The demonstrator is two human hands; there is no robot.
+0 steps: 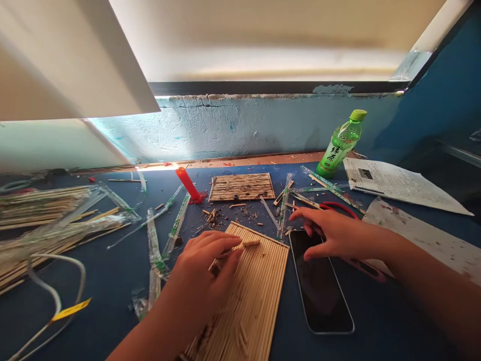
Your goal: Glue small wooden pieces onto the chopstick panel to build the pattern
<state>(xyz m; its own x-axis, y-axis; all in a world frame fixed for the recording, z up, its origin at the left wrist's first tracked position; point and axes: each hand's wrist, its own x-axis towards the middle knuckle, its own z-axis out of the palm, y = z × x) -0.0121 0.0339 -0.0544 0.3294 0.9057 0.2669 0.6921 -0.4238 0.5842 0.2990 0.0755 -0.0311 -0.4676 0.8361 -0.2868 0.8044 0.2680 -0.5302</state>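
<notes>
My left hand [208, 263] is over a panel of pale thin sticks [255, 286] laid side by side. Its thumb and index finger close on a short, knobbly pale stick piece [251, 243], whose end pokes out past the fingertips. A few loose short sticks [241, 338] rest on the panel's lower part. My right hand [330, 233] hovers over the top of a dark-screened phone [323, 296], thumb and fingers apart, with nothing visible in it. Red-handled scissors [340, 205] lie just beyond it, partly hidden.
A lit red candle [188, 184] leans beside a second, darkened stick panel [242, 187]. Plastic wrappers [176, 225] and stick scraps litter the blue table. Bundled sticks [48, 210] and a white cable [56, 296] are left; a green bottle [338, 145] and papers [406, 185] right.
</notes>
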